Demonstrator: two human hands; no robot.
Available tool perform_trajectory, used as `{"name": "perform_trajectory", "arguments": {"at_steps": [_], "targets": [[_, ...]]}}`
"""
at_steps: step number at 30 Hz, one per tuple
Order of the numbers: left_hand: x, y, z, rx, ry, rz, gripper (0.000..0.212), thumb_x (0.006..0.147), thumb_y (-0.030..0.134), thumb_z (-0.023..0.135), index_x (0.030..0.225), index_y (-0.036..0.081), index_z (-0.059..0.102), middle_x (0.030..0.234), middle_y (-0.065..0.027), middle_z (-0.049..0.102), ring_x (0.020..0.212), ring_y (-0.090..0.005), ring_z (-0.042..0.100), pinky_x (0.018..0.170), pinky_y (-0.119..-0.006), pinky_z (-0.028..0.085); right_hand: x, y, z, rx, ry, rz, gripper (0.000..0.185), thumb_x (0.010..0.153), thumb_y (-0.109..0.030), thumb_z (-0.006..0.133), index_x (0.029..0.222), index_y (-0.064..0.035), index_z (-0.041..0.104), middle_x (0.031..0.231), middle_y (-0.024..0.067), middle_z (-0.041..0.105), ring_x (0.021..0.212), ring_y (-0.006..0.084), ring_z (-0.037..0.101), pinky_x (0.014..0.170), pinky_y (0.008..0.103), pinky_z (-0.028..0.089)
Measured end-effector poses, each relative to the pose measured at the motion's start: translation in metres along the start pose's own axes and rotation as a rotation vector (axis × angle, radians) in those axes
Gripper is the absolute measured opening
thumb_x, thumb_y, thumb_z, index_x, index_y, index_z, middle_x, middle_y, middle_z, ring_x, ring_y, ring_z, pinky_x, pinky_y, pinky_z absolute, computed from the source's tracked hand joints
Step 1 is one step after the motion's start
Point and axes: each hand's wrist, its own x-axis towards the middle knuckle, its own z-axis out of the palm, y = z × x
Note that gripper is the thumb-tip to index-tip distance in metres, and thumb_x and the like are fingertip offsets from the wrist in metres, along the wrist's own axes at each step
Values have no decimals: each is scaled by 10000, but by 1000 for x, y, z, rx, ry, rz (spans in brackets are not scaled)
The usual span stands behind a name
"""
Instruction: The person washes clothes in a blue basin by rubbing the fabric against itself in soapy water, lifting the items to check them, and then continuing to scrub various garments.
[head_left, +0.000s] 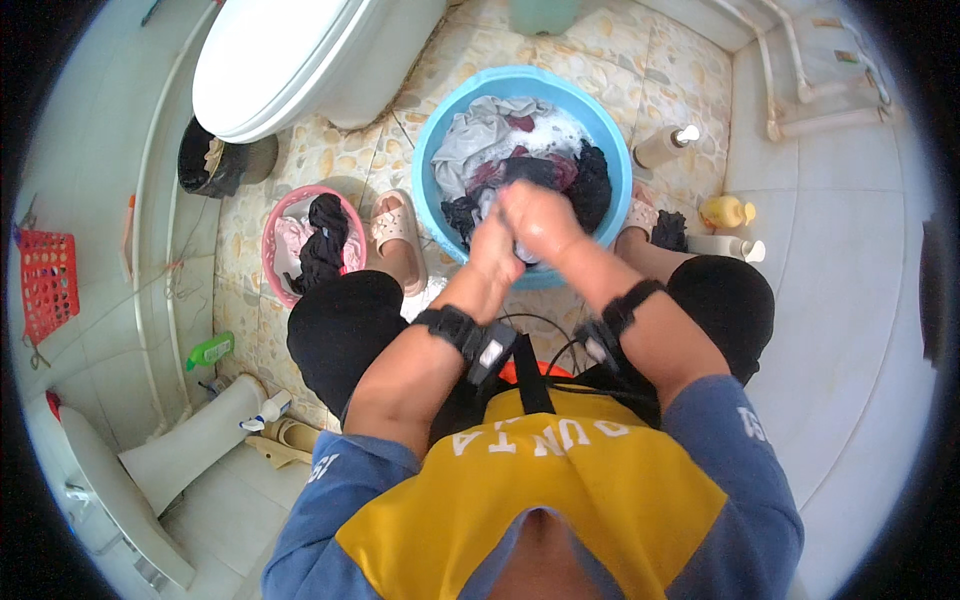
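Soapy water and wet laundry fill a blue plastic basin (426, 196) on the floor between my feet. Over its near half, my left hand (495, 244) and my right hand (541, 217) press together on a light grey cloth (486, 201). Parts of that cloth show between and below the hands; the fingers are blurred and partly hidden. A grey garment (472, 139) lies at the basin's far left, beside white suds (555, 135). Dark red fabric (561, 171) and black fabric (592, 184) lie in the middle and at the right.
Left of my slippered foot stands a pink basket (268, 251) holding black and pink clothes. A toilet (277, 67) and a black bin (196, 169) are farther left. Pump bottles (658, 148) (724, 213) and a black cloth (670, 231) sit at right by the wall.
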Motion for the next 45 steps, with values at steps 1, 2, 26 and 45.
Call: {"name": "perform_trajectory", "arguments": {"at_steps": [1,2,26,45], "targets": [[-2,2,18,-70,179,-123,365,854,336,353,1071,59,448,1027,-114,520,923,-227,508,811,-376,404,10,30,2,-146,169,22,277,842,-232,357,785,5,489,753,195,542,730,380,509,642,432,408],[7,0,13,-73,109,-114,310,853,269,378,1053,41,444,975,-83,535,910,-219,512,802,-365,405,17,51,9,-52,257,66,277,846,-208,327,811,0,506,757,188,546,720,356,522,632,438,411],[244,-10,-61,2370,-63,190,528,730,327,519,1210,172,363,1331,-120,147,1227,-348,68,1004,-432,66,120,221,75,18,-201,827,415,823,-292,330,1192,-106,375,1210,116,379,1099,268,368,903,447,261],[93,44,-44,-11,-48,-117,410,813,378,397,1018,41,511,963,-144,547,851,-266,534,781,-374,414,58,-10,-14,111,-225,247,382,789,-346,383,837,5,526,839,239,543,798,359,527,729,415,409]]}}
